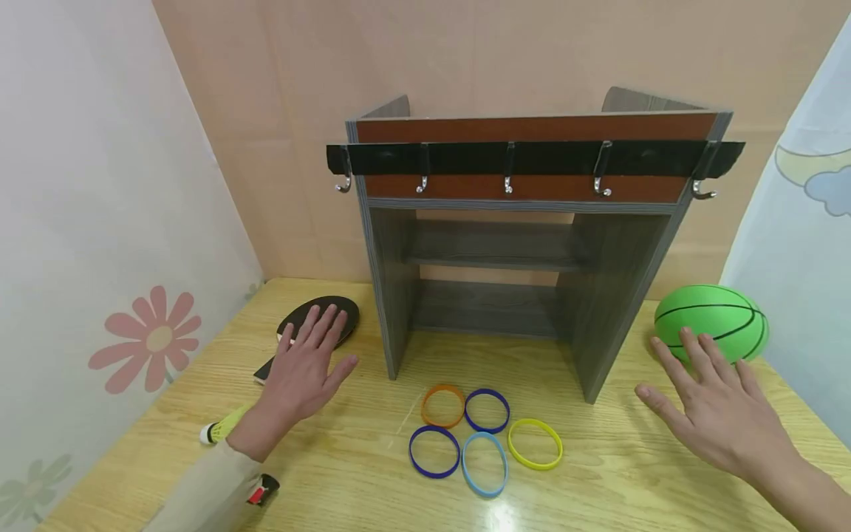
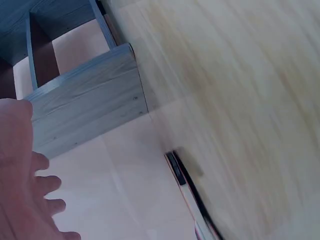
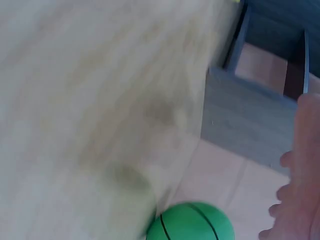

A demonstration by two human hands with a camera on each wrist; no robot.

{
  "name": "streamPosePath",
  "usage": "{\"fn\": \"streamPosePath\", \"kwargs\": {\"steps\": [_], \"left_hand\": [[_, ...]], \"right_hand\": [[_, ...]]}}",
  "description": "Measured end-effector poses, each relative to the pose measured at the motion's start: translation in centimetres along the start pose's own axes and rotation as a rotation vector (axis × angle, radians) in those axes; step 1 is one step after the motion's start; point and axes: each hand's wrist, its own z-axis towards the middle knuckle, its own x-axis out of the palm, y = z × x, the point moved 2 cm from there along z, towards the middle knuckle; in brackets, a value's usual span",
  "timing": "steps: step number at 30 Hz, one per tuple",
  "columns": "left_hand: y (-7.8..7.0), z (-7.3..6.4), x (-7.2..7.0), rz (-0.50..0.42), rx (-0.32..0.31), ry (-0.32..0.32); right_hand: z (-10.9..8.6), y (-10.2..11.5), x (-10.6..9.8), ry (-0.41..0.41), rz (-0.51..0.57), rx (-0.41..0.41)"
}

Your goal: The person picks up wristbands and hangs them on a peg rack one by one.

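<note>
My left hand (image 1: 302,377) is held palm down with fingers spread, overlapping a black table tennis paddle (image 1: 346,314) in the head view. In the left wrist view its fingers (image 2: 47,185) hold nothing. On the other side, my right hand (image 1: 725,414) also has its fingers spread, and its fingertips overlap a green ball (image 1: 714,314) with black lines. Between the hands, several silicone wristbands lie flat on the table: an orange one (image 1: 443,387), two dark blue ones (image 1: 488,391), a light blue one (image 1: 485,493) and a yellow one (image 1: 535,465).
A grey wooden shelf stand (image 1: 625,295) rises behind the wristbands. Across its top front runs a black strip (image 1: 465,157) with several metal hooks (image 1: 508,185). A yellow shuttlecock (image 1: 226,425) lies by my left forearm. Patterned white panels (image 1: 106,185) flank the table (image 1: 359,473).
</note>
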Motion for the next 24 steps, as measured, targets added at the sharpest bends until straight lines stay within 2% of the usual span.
{"fn": "streamPosePath", "kwargs": {"steps": [2, 5, 7, 8, 11, 16, 20, 24], "left_hand": [[-0.3, 0.4, -0.1, -0.080, 0.021, -0.054], [-0.8, 1.2, -0.4, -0.253, 0.040, -0.159], [-1.1, 1.9, -0.7, -0.383, 0.048, -0.241], [-1.2, 2.3, -0.8, -0.449, 0.053, -0.283], [-1.7, 3.3, -1.0, -0.609, 0.082, -0.399], [-2.6, 4.7, -0.9, -0.798, 0.085, -0.546], [-3.2, 5.7, -0.9, -0.969, 0.088, -0.649], [-3.5, 6.4, -1.0, -1.142, 0.100, -0.707]], "right_hand": [[0.0, 1.1, 0.1, -0.068, 0.027, -0.048], [0.1, 3.1, 0.3, -0.183, 0.064, -0.155], [0.2, 4.5, 0.6, -0.220, 0.079, -0.213], [0.2, 5.2, 0.8, -0.211, 0.103, -0.226], [0.4, 7.0, 1.8, -0.107, 0.250, -0.220], [1.1, 9.1, 3.3, 0.126, 0.524, -0.153], [1.6, 10.0, 4.0, 0.246, 0.600, -0.111], [1.8, 10.5, 4.3, 0.299, 0.619, -0.089]]}}
